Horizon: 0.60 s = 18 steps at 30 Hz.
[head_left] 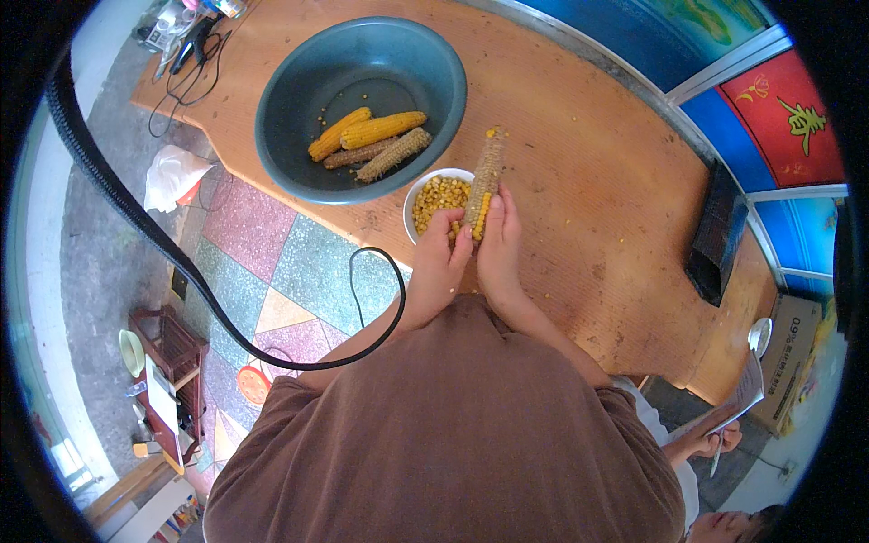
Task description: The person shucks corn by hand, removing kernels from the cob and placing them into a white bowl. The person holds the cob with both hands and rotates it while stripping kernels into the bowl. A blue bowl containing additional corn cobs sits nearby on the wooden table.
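Observation:
A mostly stripped corn cob (486,170) stands tilted in my hands, with yellow kernels left mainly on the lower right side and a few at the tip. My right hand (501,251) grips it along the lower right. On the other side, my left hand (440,268) holds the lower end, its thumb by the remaining kernels. Just left of the cob, partly covered by my left fingers, is a white bowl (409,209) of loose corn kernels (440,198). Beyond it sits a large blue-green plastic basin (275,146), containing yellow corn ears (383,130) and bare cobs (394,155).
Stray kernels dot the wooden table (584,183). A black plastic bag-like object (718,237) lies at its right side. Corded black device (197,44) at far left. To the right, another person's hand (719,440) holds papers (736,394) near a cardboard box (787,363).

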Motion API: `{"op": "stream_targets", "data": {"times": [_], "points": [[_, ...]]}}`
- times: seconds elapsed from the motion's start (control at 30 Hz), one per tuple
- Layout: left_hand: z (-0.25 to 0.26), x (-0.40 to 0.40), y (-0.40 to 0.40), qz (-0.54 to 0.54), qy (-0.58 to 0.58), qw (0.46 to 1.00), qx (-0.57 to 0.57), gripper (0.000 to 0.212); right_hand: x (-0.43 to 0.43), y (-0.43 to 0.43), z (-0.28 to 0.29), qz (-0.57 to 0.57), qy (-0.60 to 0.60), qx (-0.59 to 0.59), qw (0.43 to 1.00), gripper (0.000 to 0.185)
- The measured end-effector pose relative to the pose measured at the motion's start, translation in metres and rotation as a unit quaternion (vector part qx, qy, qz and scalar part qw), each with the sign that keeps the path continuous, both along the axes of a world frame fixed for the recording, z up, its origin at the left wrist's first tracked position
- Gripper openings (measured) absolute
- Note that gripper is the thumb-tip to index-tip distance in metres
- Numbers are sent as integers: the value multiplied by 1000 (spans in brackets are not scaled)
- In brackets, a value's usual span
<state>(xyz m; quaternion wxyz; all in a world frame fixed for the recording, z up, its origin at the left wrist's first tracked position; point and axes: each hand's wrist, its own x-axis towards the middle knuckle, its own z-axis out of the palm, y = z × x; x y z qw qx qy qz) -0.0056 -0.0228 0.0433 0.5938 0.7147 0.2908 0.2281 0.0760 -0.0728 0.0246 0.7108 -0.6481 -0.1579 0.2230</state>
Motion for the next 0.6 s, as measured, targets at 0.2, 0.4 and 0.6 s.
{"op": "stream_targets", "data": {"times": [0.2, 0.4, 0.6], "points": [[-16, 1, 0, 29, -22, 999, -12, 22, 2, 2, -13, -4, 28, -34, 999, 39], [-10, -2, 9, 25, -44, 962, -270, 20, 4, 2, -17, -11, 26, -18, 999, 39], [-17, 5, 1, 47, -55, 974, -216, 17, 5, 2, -16, -4, -14, -33, 999, 40]]}}
